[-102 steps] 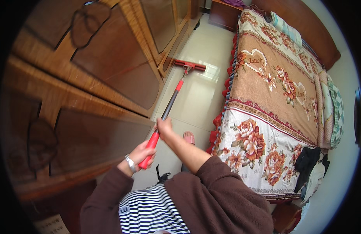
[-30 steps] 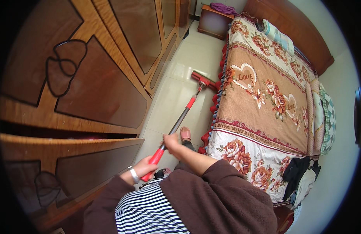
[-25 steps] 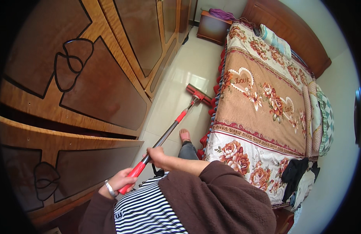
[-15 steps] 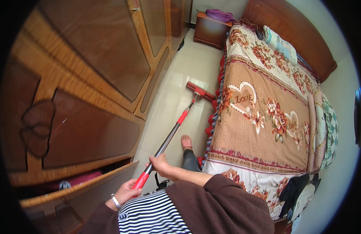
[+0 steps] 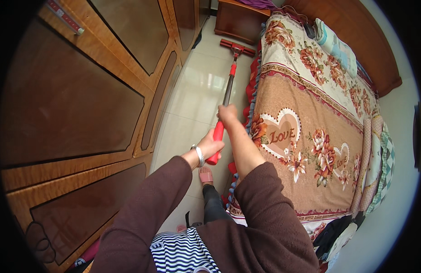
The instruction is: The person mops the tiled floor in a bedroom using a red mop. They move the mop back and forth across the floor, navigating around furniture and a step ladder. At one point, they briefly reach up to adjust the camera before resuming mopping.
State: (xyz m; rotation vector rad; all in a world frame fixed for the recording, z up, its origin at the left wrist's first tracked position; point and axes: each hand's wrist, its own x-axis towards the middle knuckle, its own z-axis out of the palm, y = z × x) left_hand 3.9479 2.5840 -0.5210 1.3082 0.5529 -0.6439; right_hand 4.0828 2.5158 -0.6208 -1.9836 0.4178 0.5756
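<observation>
Left grip (image 5: pixel 210 146) closed around red handle (image 5: pixel 213 159) of mop (image 5: pixel 229 86), right grip (image 5: pixel 227 114) closed around shaft just ahead, mop head (image 5: pixel 245 51) on tiled floor (image 5: pixel 192 91) beyond the 2 grips, bedspread (image 5: pixel 319 109) to their right

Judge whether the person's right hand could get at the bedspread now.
Probably yes, if it lets go: the right hand grips the mop, but the bedspread lies to its right with nothing visible between.
</observation>
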